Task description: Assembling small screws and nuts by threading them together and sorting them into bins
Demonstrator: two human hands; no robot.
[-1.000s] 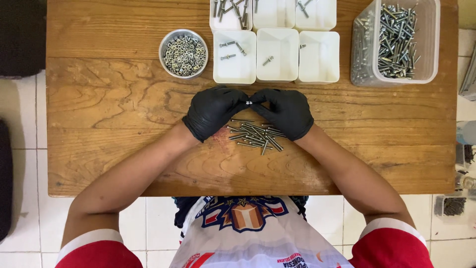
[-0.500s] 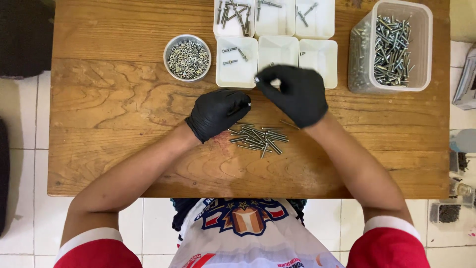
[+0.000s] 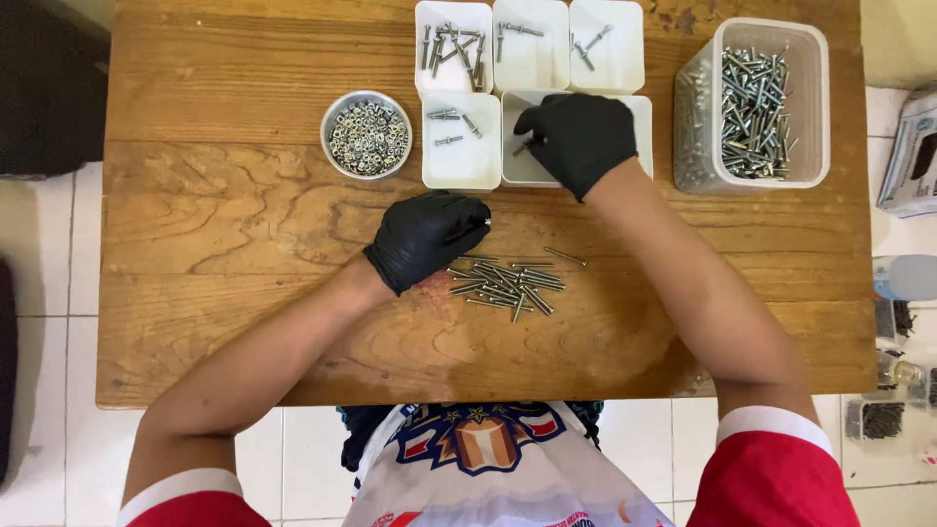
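Screws (image 3: 509, 283) lay in a loose pile on the wooden surface (image 3: 224, 234), just in front of the person and a little right of centre. Both hands wore black gloves. The left hand (image 3: 427, 237) hovered at the pile's upper left edge, its fingers curled together with the tips pinched; whether anything small sat between them could not be told. The right hand (image 3: 576, 137) was reached well forward, over the white tray (image 3: 639, 122) in the nearer row of trays, its fingers bent down and drawn together on a small screw (image 3: 522, 148) that showed at the fingertips.

Beside that tray, to its left, stood another white tray (image 3: 459, 161) with a few short screws in it. Behind these two, three more white trays (image 3: 532, 63) sat in a row at the far edge, the leftmost holding the most screws. A round metal bowl (image 3: 366, 135) full of small nuts stood left of the trays. At the far right, a clear plastic tub (image 3: 752, 102) held a heap of long screws. White floor tiles (image 3: 49, 293) showed on either side of the surface.
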